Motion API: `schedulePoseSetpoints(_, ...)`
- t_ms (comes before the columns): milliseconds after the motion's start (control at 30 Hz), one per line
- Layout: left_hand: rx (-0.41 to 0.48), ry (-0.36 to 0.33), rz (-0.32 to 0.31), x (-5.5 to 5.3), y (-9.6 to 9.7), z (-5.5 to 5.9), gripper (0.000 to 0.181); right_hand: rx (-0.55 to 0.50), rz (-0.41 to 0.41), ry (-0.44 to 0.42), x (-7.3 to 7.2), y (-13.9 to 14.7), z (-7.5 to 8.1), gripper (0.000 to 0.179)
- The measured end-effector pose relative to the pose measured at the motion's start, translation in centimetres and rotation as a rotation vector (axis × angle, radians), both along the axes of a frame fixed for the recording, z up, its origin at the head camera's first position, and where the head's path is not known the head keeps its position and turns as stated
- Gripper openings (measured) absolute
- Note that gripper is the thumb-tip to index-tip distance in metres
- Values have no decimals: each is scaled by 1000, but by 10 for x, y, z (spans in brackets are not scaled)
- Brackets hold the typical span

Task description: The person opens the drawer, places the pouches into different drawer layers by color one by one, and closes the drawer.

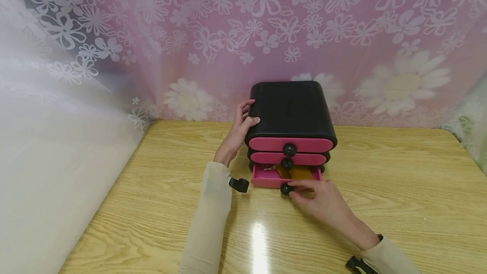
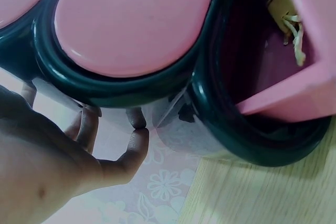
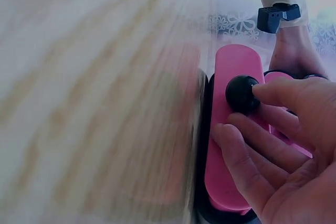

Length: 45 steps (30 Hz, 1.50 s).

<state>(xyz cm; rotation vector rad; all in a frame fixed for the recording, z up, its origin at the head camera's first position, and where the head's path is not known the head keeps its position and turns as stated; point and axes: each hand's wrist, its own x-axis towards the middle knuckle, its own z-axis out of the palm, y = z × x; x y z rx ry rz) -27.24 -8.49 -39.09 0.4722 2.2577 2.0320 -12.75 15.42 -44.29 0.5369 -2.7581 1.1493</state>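
A small black drawer box (image 1: 291,107) with several pink drawers stands on the table. Its bottom drawer (image 1: 268,182) is pulled partway out, and gold-brown items (image 1: 300,173) with a pale cord lie inside. My right hand (image 1: 323,202) pinches the round black knob (image 3: 242,94) of that drawer between thumb and fingers. On the box's left side rests my left hand (image 1: 239,129), thumb on the top edge and fingers along the side. In the left wrist view, the left fingers (image 2: 137,148) touch the dark side wall.
The wood-grain table (image 1: 160,189) extends around the box. Behind it hangs a pink floral curtain (image 1: 213,33), and a whitish sheet (image 1: 57,138) hangs at the left. Black wrist cameras (image 1: 239,185) sit on both wrists.
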Motion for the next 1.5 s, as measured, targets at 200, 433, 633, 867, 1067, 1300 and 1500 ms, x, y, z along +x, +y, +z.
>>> schedulePoseSetpoints(200, 4, -5, -3, 0, 0, 0, 62, -12, -49, -40, -5, 3, -2, 19)
schedulePoseSetpoints(433, 4, -1, 1, -1, 0, -1, 63, -35, -64, -88, -11, 5, -3, 17)
schedulePoseSetpoints(633, 2, -1, 0, -1, 0, 0, 62, -34, -98, -90, -17, 4, -3, 15)
schedulePoseSetpoints(867, -4, -3, -6, -1, 0, -1, 63, -54, -117, -55, -24, 0, -4, 15)
schedulePoseSetpoints(1067, -5, -8, -5, -2, -1, 0, 63, -59, -144, -69, -30, -3, -5, 16)
schedulePoseSetpoints(1300, -1, -12, -6, 0, 0, 1, 63, -83, -143, -117, -32, -2, -4, 17)
schedulePoseSetpoints(1500, -2, -9, -6, 0, 0, 1, 62, -75, -138, -120, -34, -1, -4, 16)
